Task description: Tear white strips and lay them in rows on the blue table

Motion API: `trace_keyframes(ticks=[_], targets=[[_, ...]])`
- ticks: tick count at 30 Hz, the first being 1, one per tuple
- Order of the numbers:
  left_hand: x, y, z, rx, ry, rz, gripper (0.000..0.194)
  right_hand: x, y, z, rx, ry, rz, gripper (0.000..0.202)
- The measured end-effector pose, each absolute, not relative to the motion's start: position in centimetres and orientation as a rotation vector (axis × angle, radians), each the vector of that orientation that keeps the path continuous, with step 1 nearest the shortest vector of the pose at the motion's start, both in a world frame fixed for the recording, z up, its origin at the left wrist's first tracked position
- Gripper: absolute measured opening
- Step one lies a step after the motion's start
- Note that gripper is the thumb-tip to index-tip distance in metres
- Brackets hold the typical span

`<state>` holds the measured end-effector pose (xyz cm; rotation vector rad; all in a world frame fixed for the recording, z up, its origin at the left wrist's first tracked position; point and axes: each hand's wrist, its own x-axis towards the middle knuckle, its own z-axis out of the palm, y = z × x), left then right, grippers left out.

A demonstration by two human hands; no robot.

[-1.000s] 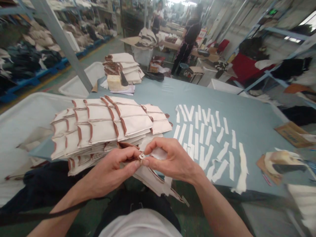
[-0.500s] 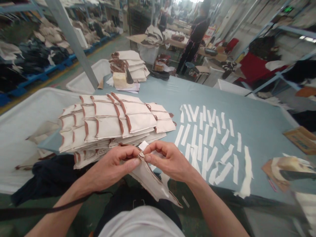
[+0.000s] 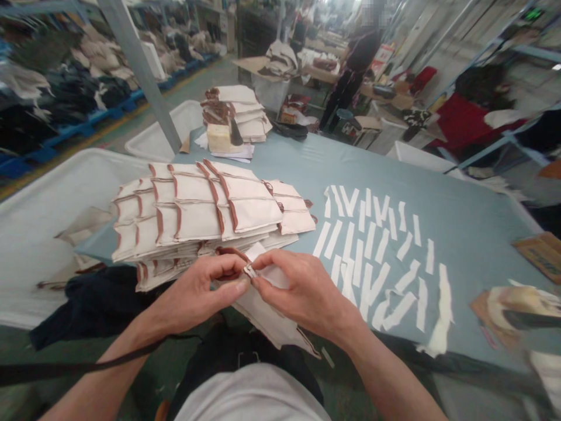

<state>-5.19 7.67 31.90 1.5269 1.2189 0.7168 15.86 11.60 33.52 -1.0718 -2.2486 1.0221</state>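
A cream fabric piece (image 3: 267, 316) with a dark brown edge hangs below my hands at the table's front edge. My left hand (image 3: 213, 286) pinches its upper corner between thumb and forefinger. On the same corner, my right hand (image 3: 291, 286) closes thumb and fingers, almost touching the left fingertips. A white strip end (image 3: 256, 251) shows just behind the fingers. Just beyond my left hand lies a wide stack of cream pieces with brown edges (image 3: 197, 216). To the right of my hands, several loose white strips (image 3: 370, 240) are spread over the blue-grey table (image 3: 350, 164).
A second cream stack (image 3: 245, 111) stands at the table's back left beside a yellowish block (image 3: 218, 138). White bins (image 3: 56, 193) flank the left side. At right lie a cardboard box (image 3: 539, 254) and a tape roll. A person (image 3: 357, 58) stands in the background.
The whole view has shifted slightly, so the table and stacks appear a little further right. My fingers have turned the pinched corner slightly, and a brown strap shows more clearly behind my left hand.
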Motion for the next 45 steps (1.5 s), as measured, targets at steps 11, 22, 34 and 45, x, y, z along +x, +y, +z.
trace_keyframes(ticks=[11,22,34,45], targets=[[-4.9,7.8,31.4,1.546,1.27,0.789,0.023,15.2,11.4,33.6,-1.231,-2.189,1.089,0.016],[-4.7,7.3,31.1,1.608,1.349,0.751,0.023,15.1,11.0,32.7,-1.138,-2.221,0.911,0.014],[-4.5,7.3,31.5,1.623,1.352,0.756,0.026,14.7,11.0,32.2,-1.225,-2.098,0.953,0.007],[-4.4,8.1,31.3,1.432,1.283,0.925,0.027,14.1,10.2,32.5,-1.32,-2.004,0.997,0.006]])
